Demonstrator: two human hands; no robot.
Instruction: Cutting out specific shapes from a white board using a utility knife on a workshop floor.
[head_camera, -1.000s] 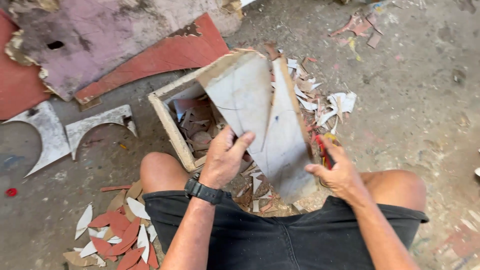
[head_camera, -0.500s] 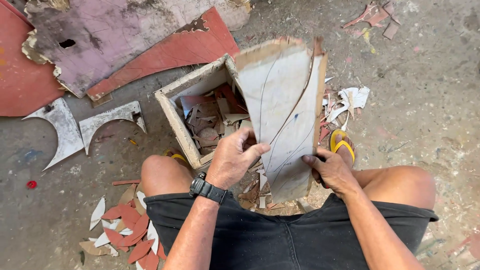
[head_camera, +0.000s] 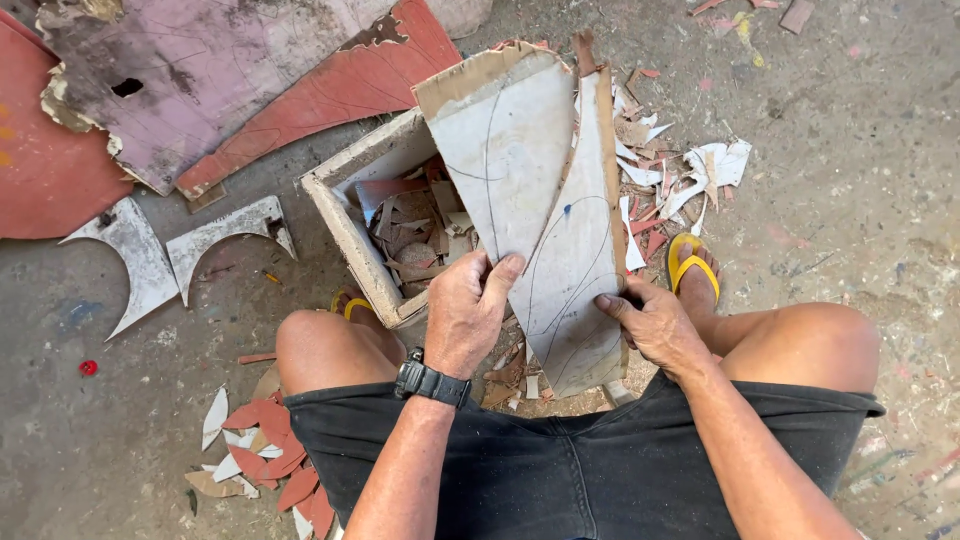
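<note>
Since half a second before, you had tipped the board (head_camera: 540, 210) a little more upright over the box (head_camera: 350, 215), and your left hand (head_camera: 465, 315) had shifted so its thumb lay higher on the pale face. That hand was closed on the board's lower left edge, thumb on top and fingers curled behind; a black watch (head_camera: 430, 382) sat on its wrist. Your right hand (head_camera: 655, 325) gripped the lower right edge, thumb pressed on the face beside a drawn curve. You held the board between your knees, its bottom end near your lap and its torn brown top end leaning away over the box. The board was cracked lengthwise, with the right strip angled against the left part. Pencil lines ran across its face.

The box stood on the floor just left of the board and held scraps (head_camera: 415, 235) of red and brown sheet. Your right foot wore a yellow sandal (head_camera: 692, 262) just beside the board. More chips (head_camera: 260, 460) lay by your left thigh, and two curved grey offcuts (head_camera: 180, 250) lay well to the left, below a large pink and red panel (head_camera: 220, 90).
</note>
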